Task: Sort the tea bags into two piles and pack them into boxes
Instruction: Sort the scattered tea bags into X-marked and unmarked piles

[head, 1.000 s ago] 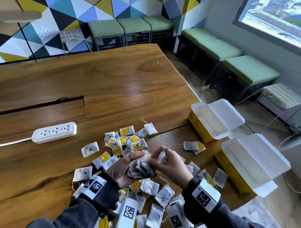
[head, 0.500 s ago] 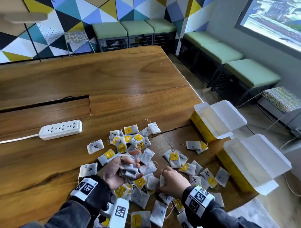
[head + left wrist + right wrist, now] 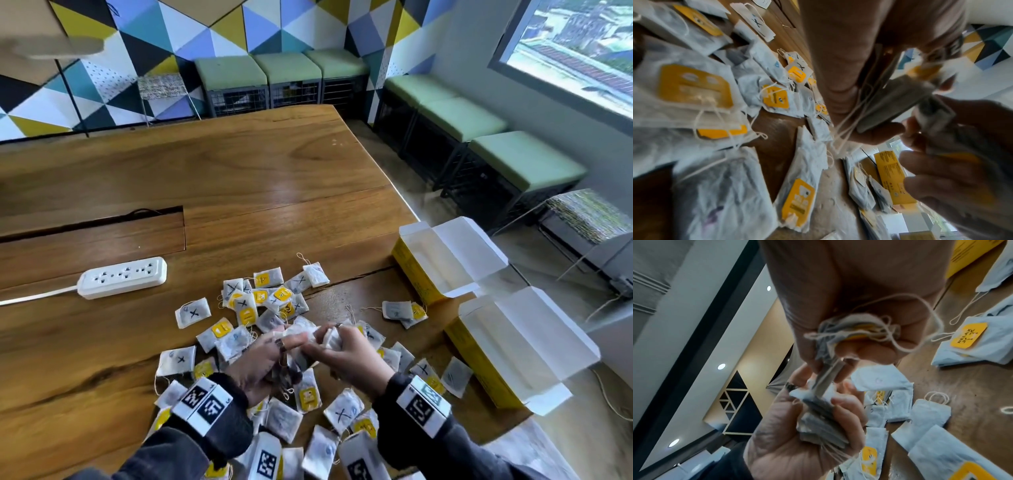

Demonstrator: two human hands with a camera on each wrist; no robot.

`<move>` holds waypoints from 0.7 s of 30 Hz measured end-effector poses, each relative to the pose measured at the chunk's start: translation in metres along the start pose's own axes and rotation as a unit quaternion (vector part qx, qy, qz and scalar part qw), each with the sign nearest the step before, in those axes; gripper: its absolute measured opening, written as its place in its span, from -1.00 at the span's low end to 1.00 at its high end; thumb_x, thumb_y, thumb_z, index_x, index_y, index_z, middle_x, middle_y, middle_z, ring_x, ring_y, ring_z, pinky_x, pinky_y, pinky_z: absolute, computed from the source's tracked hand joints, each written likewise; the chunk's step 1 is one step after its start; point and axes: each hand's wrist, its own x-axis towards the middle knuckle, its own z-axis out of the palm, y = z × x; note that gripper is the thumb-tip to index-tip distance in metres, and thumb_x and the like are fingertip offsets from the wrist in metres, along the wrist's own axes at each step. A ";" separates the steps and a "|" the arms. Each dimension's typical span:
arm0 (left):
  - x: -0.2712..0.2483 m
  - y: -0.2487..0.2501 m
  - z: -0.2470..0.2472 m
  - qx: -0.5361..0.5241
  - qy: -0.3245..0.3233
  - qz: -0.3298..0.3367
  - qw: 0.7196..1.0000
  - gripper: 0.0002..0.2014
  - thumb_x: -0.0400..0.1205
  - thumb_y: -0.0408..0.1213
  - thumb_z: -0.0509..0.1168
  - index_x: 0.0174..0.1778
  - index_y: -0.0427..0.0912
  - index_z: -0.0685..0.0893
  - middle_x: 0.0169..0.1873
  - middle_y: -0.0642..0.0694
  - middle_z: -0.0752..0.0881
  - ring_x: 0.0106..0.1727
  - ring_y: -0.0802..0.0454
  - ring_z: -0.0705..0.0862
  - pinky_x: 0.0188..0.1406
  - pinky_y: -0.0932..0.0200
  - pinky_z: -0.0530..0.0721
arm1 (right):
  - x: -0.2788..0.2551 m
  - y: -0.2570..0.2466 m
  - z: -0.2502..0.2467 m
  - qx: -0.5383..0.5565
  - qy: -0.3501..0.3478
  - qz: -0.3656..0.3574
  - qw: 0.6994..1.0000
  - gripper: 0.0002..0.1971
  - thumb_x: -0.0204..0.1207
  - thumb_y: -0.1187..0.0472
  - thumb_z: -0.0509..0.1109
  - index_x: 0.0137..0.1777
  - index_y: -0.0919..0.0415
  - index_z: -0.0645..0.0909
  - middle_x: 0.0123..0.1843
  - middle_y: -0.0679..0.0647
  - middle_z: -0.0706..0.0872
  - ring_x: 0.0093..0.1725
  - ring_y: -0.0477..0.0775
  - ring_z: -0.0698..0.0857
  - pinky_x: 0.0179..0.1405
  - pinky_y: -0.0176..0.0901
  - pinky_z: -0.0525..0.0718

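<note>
Above the loose tea bags (image 3: 239, 310) on the desk (image 3: 212, 178), the left hand (image 3: 260, 363) clamps a soft, light stack (image 3: 822, 423), and the right hand (image 3: 346, 356) pinches one limp bag (image 3: 333, 339) at its edge.

Right hand (image 3: 346, 356) back at left-hand stack (image 3: 294, 346), seemingly.

Bare table (image 3: 239, 178) lies beyond scattered tea bags (image 3: 270, 301); power strip (image 3: 123, 277) left, boxes (image 3: 445, 260) right.

wooden table (image 3: 239, 178). geometric triangle mural wall (image 3: 178, 37) beyond far edge. green cushioned stools (image 3: 284, 66) line wall and right side under window (image 3: 575, 51). recessed ceiling spotlights (image 3: 721, 366) lit.
</note>
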 end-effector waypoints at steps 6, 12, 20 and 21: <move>0.002 -0.004 -0.006 0.003 0.047 0.017 0.999 -0.76 0.57 -0.41 0.27 0.15 -0.35 0.57 -0.23 -0.30 0.74 -0.32 -0.08 0.70 -0.47 0.15 0.63 | 0.001 0.006 -0.011 -0.042 -0.012 -0.017 0.999 -0.89 0.50 0.08 0.43 -0.14 0.09 0.60 -0.21 0.09 0.72 -0.36 -0.11 0.61 -0.40 -0.26 0.57; -0.006 -0.014 -0.026 0.150 0.178 -0.011 0.972 -0.76 0.55 -0.53 0.23 0.09 -0.23 0.61 -0.17 -0.26 0.66 -0.29 -0.07 0.60 -0.42 0.17 0.52 | 0.010 0.025 -0.026 -0.200 -0.003 0.019 0.980 -0.84 0.46 0.20 0.33 0.03 0.05 0.59 -0.11 0.02 0.69 -0.19 -0.05 0.67 -0.21 -0.19 0.69; -0.012 -0.018 -0.031 0.221 0.232 -0.021 0.947 -0.80 0.55 -0.60 0.18 -0.08 -0.25 0.62 -0.38 -0.19 0.66 -0.40 0.02 0.57 -0.67 0.37 0.45 | 0.048 0.024 0.017 -0.372 -0.132 -0.020 0.919 -0.38 0.48 0.14 0.37 0.52 -0.11 0.27 0.30 0.12 0.47 0.20 0.19 0.63 0.20 0.02 0.64; -0.012 -0.018 -0.031 0.219 0.234 -0.017 0.947 -0.81 0.55 -0.60 0.18 -0.12 -0.26 0.63 -0.42 -0.16 0.65 -0.45 0.05 0.56 -0.69 0.40 0.44 | 0.052 0.024 0.022 -0.382 -0.135 -0.017 0.914 -0.40 0.48 0.14 0.37 0.51 -0.10 0.29 0.31 0.13 0.47 0.21 0.21 0.63 0.20 0.03 0.64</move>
